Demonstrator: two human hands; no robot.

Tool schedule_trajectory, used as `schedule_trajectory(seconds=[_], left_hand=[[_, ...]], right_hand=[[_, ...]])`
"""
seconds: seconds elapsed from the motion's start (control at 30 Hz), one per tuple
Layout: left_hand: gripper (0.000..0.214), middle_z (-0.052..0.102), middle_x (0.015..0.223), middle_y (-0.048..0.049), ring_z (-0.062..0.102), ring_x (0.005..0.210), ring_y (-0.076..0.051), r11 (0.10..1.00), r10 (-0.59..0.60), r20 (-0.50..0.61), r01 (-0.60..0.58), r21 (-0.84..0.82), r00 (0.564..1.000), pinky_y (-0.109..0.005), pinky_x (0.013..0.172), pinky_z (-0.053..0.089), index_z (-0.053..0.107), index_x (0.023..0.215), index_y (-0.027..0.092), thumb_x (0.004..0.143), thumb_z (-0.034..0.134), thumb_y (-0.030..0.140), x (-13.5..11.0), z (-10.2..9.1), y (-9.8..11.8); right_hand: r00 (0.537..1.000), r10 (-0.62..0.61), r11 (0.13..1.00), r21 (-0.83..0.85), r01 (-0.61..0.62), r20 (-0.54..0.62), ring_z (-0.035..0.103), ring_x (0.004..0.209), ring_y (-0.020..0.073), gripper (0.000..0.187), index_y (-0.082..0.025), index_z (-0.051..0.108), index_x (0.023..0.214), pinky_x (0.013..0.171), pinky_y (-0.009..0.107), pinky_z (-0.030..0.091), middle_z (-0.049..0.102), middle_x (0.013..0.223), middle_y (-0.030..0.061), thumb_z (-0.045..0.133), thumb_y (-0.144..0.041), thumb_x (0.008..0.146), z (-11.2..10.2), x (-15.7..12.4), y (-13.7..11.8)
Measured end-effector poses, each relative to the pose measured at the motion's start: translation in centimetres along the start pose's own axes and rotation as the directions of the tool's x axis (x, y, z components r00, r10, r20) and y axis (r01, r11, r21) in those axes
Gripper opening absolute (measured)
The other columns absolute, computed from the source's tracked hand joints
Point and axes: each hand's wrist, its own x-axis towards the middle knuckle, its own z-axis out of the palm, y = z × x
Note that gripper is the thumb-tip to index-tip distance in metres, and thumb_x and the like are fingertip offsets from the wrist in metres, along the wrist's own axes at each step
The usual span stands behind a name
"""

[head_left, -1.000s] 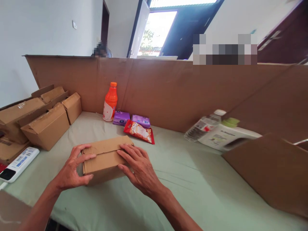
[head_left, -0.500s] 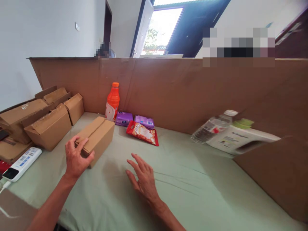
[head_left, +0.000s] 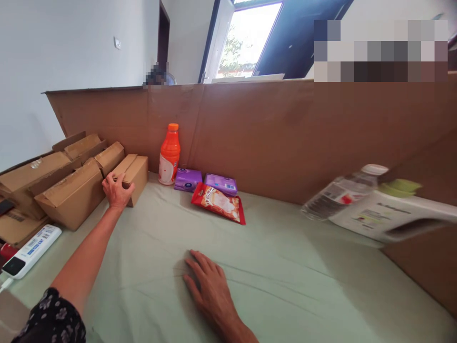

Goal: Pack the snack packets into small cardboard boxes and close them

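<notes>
My left hand (head_left: 117,189) grips the near end of a closed cardboard box (head_left: 138,177), fingers over its top edge and thumb at the side. The box sits beside other cardboard boxes (head_left: 73,190) at the left, close to the back cardboard wall. On the pale green cloth (head_left: 157,267), my right hand (head_left: 207,286) rests low with its fingers stretched out and nothing in it. Beyond it lies a red snack packet (head_left: 218,202), leaning on two purple tissue packs (head_left: 188,179). An orange bottle (head_left: 169,155) stands upright just right of the held box.
A tall cardboard wall (head_left: 257,128) runs along the back. At the right, a clear plastic bottle (head_left: 335,197) and a white jug with a green cap (head_left: 374,214) lean over. A white power bank (head_left: 33,252) with a cable lies at the left edge.
My left hand has moved the cardboard box away and left, up beside the other boxes. My right hand has come down slightly toward the cloth. The view has shifted a little.
</notes>
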Motion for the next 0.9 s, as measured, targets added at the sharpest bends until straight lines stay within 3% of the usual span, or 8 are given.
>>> schedule_trajectory(seconds=[0.23,0.47,0.77,0.9], left_hand=[[0.044,0.049,0.139,-0.0156,0.045,0.124,-0.039,0.998,-0.045,0.004,0.045,0.052,0.999,-0.049,0.103,0.041,0.074,0.120,0.021,0.079,0.071,0.035,2.8,2.6,-0.4],[0.045,0.050,0.141,-0.0152,0.043,0.127,-0.039,0.995,-0.063,0.012,0.062,0.073,0.998,-0.050,0.107,0.036,0.073,0.123,0.021,0.081,0.068,0.036,4.0,3.7,-0.6],[0.046,0.050,0.146,-0.0177,0.034,0.141,-0.043,0.991,-0.056,0.038,0.051,0.124,0.998,-0.057,0.113,0.027,0.069,0.127,0.021,0.084,0.065,0.037,5.0,3.1,-0.8],[0.071,0.027,0.161,-0.0257,0.025,0.148,-0.044,0.989,-0.037,0.045,0.030,0.148,0.998,-0.058,0.117,0.022,0.044,0.151,0.013,0.086,0.063,0.034,2.4,2.0,-0.4]], right_hand=[[0.996,-0.058,0.998,0.017,0.059,-0.066,0.064,0.118,0.0300,0.029,-0.023,0.069,0.115,0.092,0.048,0.052,0.068,0.131,0.0116,0.052,-0.026,0.092,0.6,-0.3,0.8],[0.992,-0.072,0.997,0.029,0.075,-0.101,0.065,0.116,0.0294,0.028,-0.025,0.068,0.115,0.089,0.048,0.054,0.070,0.129,0.0105,0.053,-0.025,0.092,0.3,-0.3,0.9],[0.995,-0.062,0.997,0.035,0.065,-0.075,0.065,0.116,0.0293,0.028,-0.023,0.069,0.114,0.090,0.048,0.054,0.070,0.129,0.0110,0.054,-0.023,0.090,0.3,0.0,0.7],[0.998,-0.051,0.997,0.057,0.053,-0.028,0.063,0.118,0.0285,0.029,-0.024,0.069,0.115,0.093,0.047,0.053,0.069,0.131,0.0108,0.054,-0.021,0.090,0.2,0.3,0.6]])
